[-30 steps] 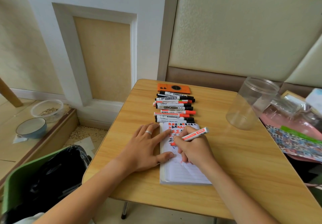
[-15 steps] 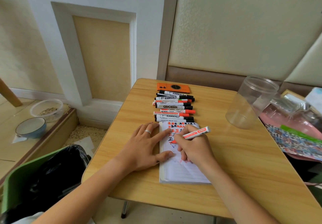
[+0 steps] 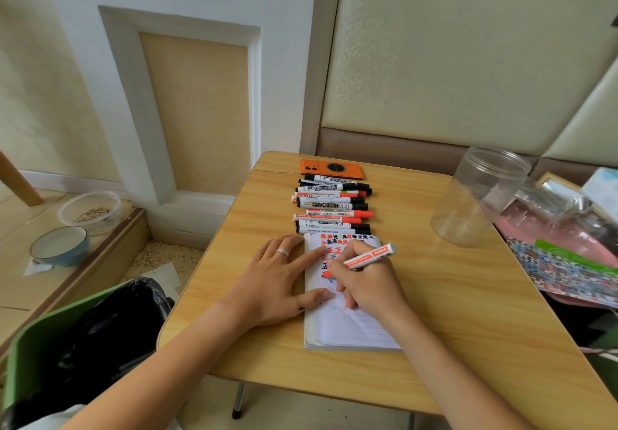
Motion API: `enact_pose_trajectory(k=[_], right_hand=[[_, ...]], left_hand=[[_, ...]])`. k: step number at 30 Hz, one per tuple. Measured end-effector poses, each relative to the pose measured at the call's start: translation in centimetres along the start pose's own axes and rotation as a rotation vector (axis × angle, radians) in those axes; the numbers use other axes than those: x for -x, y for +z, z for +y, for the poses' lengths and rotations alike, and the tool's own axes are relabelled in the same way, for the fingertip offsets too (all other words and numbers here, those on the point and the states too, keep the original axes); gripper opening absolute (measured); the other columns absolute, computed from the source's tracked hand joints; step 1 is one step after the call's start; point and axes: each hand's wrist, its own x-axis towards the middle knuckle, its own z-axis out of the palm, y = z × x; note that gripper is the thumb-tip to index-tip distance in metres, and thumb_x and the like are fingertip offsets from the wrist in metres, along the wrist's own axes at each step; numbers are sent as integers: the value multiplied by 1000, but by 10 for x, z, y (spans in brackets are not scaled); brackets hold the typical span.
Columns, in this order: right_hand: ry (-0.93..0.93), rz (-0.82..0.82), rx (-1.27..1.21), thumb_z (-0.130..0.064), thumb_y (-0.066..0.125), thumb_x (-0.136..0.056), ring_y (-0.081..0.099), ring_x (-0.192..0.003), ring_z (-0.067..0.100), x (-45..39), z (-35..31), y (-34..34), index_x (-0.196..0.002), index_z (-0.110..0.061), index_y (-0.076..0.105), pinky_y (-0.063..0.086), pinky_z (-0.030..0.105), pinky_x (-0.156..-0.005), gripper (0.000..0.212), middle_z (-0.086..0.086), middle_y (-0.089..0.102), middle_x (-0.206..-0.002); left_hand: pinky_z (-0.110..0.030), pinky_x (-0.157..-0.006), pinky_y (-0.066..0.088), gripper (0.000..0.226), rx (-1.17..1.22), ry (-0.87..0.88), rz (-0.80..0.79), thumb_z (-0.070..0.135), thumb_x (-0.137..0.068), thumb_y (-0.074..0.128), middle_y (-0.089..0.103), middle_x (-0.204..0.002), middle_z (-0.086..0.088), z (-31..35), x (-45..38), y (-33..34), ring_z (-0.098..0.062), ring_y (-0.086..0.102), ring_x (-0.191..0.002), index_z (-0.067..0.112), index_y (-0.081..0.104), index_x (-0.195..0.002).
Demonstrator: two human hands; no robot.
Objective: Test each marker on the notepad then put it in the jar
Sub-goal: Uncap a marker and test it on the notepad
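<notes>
Right hand (image 3: 366,280) shifted slightly along the notepad (image 3: 347,326) since a second ago, gripping the red marker (image 3: 366,257), tip on the page. Marker barrel angle marginally altered, rear end a touch higher. Fresh red strokes possibly added under the tip; too small to confirm.

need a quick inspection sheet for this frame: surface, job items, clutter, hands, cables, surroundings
Surface: wooden table, crack line near the far left corner.
Job items: notepad with red and black marks; red marker, tip on the page; row of markers beyond the notepad; jar empty, lid off.
Clutter: orange phone beyond the row; pink tray of oddments at the right edge.
Hands: left hand flat, holding down the notepad; right hand grips the red marker.
Cables: nothing seen.
Surroundings: green bin with black liner, blue bowl, clear tub, padded wall.
</notes>
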Motion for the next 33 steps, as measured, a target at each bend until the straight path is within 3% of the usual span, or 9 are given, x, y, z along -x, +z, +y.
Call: enact_pose_trajectory(k=[11, 15, 18, 21, 24, 28, 33], right_hand=[[45, 70, 39, -9, 68, -88, 49, -34, 22, -1, -2, -2, -79, -9, 57, 39, 25, -39, 15, 9, 61, -56], [50, 70, 30, -9, 66, -89, 49, -34, 22, -1, -1, -2, -77, -10, 56, 37, 21, -37, 16, 9, 61, -56], [32, 64, -26, -9, 64, -92, 47, -34, 24, 0, -1, -4, -78, -7, 54, 33, 18, -36, 18, 11, 60, -56], [21, 46, -63, -12, 65, -94, 47, -34, 24, -1, 0, -5, -78, -8, 53, 31, 19, -36, 21, 11, 60, -57], [-9, 11, -65, -15, 68, -95, 46, -35, 21, -2, 2, -6, -82, -9, 55, 29, 20, -36, 19, 8, 59, -59], [-75, -54, -65, -20, 72, -94, 49, -40, 19, -1, 1, -8, -90, -16, 63, 29, 20, -37, 11, 5, 63, -66], [-73, -96, -179, -19, 61, -102, 55, -49, 19, -1, 0, -10, -98, -19, 71, 29, 22, -39, 11, 14, 72, -88]], left_hand=[[-39, -125, 11, 76, 31, -1, -4, 86, -87, 31, 16, -163, 5, 0, 1, -2, -17, 8, -151, 55, 13, -155], [-36, -123, 16, 74, 97, -3, 31, 84, -88, 29, 24, -160, 6, 1, 3, -4, -16, 19, -148, 52, 21, -154], [-32, -117, 27, 64, 151, -13, 113, 72, -95, 28, 33, -157, 6, 2, 3, -4, -15, 35, -141, 46, 31, -154], [-34, -105, 41, 52, 166, -17, 198, 44, -99, 44, 40, -154, 4, 3, 3, -2, -20, 52, -128, 35, 41, -151], [-39, -94, 50, 47, 150, -91, 324, 23, -95, 57, 51, -141, -3, 2, 1, -1, -26, 58, -114, 24, 53, -142], [-40, -81, 48, 23, 69, -250, 417, 25, -93, 65, 60, -111, -3, -4, 0, 3, -26, 55, -102, 19, 69, -115], [-39, -79, 49, 15, 171, -147, 449, 19, -94, 68, 61, -102, 3, -3, 1, 0, -22, 55, -95, 21, 69, -109]])
